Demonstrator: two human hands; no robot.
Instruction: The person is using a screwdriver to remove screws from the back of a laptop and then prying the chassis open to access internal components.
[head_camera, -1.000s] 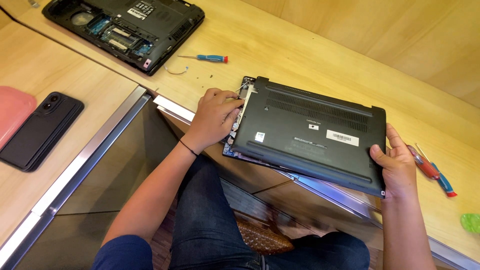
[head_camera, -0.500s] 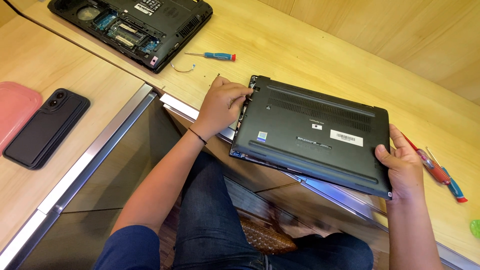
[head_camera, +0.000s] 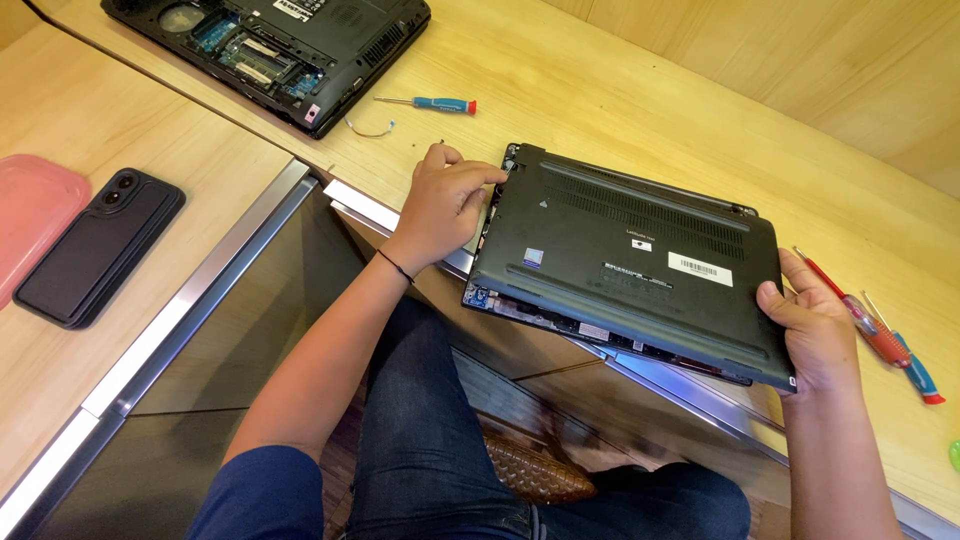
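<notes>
Holding the black laptop (head_camera: 630, 265) upside down at the desk (head_camera: 620, 95) edge, the left hand (head_camera: 445, 205) curls its fingers on the left end and the right hand (head_camera: 815, 335) pinches the right corner, long side running between them.

white barcode label (head_camera: 699, 268), small white sticker (head_camera: 641, 245), perhaps blue sticker (head_camera: 533, 258), laptop underside (head_camera: 600, 215)

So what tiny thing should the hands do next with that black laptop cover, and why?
Probably lift the bottom cover a little higher. Its near edge already gapes above the laptop body, showing parts inside. The left hand grips its left edge, and the right hand grips its right corner, so both ends look supported.
</notes>
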